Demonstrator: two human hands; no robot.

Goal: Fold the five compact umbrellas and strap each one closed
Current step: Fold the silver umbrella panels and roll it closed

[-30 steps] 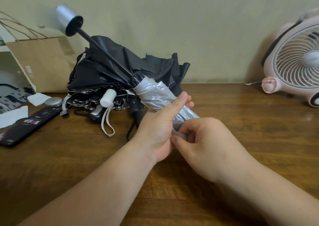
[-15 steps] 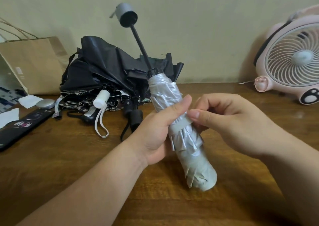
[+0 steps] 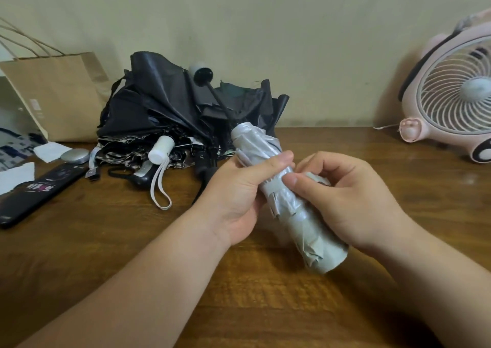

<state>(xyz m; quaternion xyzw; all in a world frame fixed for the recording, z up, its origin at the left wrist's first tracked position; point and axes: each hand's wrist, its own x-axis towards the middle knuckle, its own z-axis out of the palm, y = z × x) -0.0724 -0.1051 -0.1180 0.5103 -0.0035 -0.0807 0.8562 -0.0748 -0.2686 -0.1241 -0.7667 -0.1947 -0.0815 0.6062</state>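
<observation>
The silver umbrella (image 3: 281, 190) is rolled tight and held slantwise just above the desk (image 3: 106, 241), its handle end pointing away towards the wall. It looks light, with slick, crinkly fabric that probably wants to spring loose. The left hand (image 3: 239, 201) wraps the middle, thumb pinning the folds; the right hand (image 3: 342, 201) pinches at the strap there. Behind, the black umbrella heap (image 3: 170, 108) waits, unfolded.
</observation>
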